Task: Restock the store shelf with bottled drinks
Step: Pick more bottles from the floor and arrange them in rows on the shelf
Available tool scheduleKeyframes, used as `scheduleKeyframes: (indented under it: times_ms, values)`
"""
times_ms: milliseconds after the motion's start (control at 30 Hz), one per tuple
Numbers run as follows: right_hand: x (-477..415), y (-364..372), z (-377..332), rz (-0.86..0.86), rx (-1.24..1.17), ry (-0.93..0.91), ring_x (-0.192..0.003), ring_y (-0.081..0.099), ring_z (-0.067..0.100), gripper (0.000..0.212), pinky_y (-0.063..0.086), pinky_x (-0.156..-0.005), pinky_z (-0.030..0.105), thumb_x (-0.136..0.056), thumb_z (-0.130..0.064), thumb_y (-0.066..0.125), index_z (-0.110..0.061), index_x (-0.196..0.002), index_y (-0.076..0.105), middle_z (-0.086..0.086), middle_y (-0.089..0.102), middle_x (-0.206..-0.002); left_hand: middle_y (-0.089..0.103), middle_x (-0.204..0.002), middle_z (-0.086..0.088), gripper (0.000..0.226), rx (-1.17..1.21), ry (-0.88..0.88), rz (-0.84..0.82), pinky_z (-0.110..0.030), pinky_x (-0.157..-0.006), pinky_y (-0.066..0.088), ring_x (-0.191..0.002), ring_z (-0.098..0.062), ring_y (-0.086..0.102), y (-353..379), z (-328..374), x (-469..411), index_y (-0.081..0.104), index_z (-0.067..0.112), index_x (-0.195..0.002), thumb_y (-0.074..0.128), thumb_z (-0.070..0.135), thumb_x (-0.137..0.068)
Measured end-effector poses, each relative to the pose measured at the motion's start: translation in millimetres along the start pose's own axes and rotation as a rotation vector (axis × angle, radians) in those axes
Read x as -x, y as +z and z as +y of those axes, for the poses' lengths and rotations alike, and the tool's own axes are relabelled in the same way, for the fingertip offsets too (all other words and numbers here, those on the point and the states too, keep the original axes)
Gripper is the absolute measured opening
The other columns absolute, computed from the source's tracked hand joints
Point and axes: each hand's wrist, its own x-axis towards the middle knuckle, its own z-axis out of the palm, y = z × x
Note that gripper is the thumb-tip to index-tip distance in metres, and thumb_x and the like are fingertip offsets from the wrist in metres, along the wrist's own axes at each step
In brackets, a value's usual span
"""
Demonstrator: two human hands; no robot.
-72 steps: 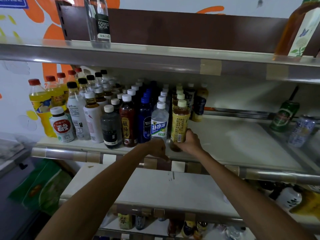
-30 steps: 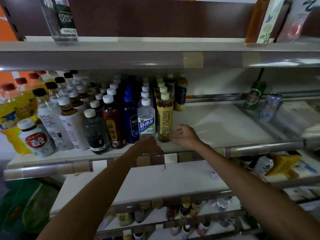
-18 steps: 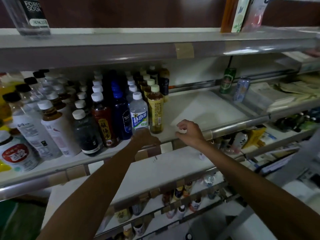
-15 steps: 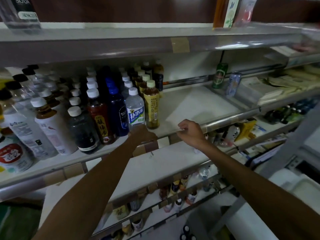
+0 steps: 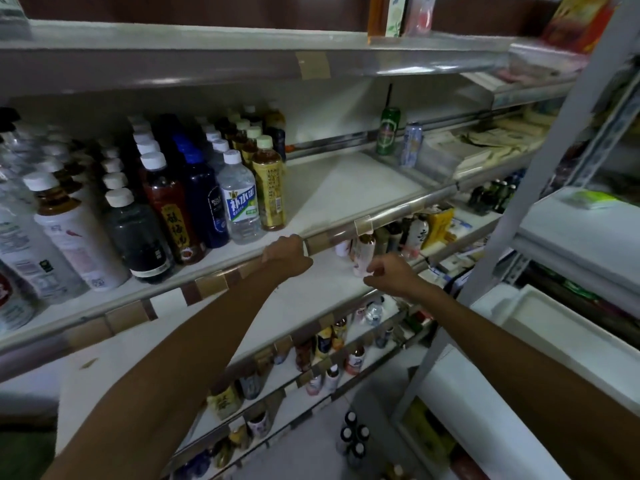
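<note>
Now that our right hand has dropped below the shelf rail, fingers loosely curled and empty, our left hand stays on it, fingers hidden; the yellow tea bottle stands shelved.

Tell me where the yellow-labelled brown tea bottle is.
Head view, middle shelf: the yellow-labelled tea bottle stands front right of the bottle rows, beside the clear blue-labelled water bottle, above the left hand.

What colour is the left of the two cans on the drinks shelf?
The left can is green with a red mark; the head view shows it.
</note>
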Motion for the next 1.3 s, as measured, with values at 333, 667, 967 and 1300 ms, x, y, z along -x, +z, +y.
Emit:
scheduleKeyframes:
  times_ms: [333, 667, 967, 1300]
  values:
    - [96, 20, 69, -0.153, 0.026, 0.18, -0.093, 0.061, 0.025, 0.029, 0.048, -0.075, 0.033, -0.085, -0.025, 0.07, 0.0, -0.101, 0.066, 0.01, 0.062, -0.098, 0.055, -0.098, -0.009, 0.031, 0.014, 0.241, -0.361, -0.028, -0.059, 0.037, -0.079, -0.024, 0.054, 67, 33, 56, 0.052, 0.01, -0.107, 0.061, 0.031, -0.088]
    - [186, 38, 132, -0.202, -0.007, 0.381, -0.116, 0.052, 0.029, 0.037, 0.042, -0.094, 0.033, -0.093, -0.022, 0.063, 0.004, -0.118, 0.061, 0.015, 0.052, -0.128, 0.056, -0.069, -0.019, 0.03, -0.04, 0.365, -0.623, -0.027, -0.054, 0.037, -0.064, -0.029, 0.058, 151, 74, 95, 0.056, 0.004, -0.076, 0.064, 0.031, -0.085]
    - [214, 91, 146, -0.327, -0.026, 0.498, -0.084, 0.047, 0.021, 0.024, 0.032, -0.056, 0.02, -0.094, -0.013, 0.057, -0.007, -0.072, 0.05, 0.005, 0.048, -0.08, 0.064, -0.097, -0.018, 0.051, -0.247, 0.497, -0.825, -0.037, -0.078, 0.049, -0.097, -0.034, 0.063, 219, 82, 105, 0.062, 0.003, -0.083, 0.044, 0.05, -0.078]
    - [178, 195, 153, -0.492, -0.019, 0.658, -0.078, 0.056, 0.02, 0.027, 0.04, -0.059, 0.025, -0.093, -0.026, 0.058, -0.013, -0.069, 0.054, -0.002, 0.05, -0.071, 0.058, -0.122, -0.016, 0.041, -0.34, 0.426, -1.019, -0.03, -0.061, 0.047, -0.08, -0.025, 0.061, 292, 7, 102, 0.048, 0.003, -0.127, 0.051, 0.03, -0.096]
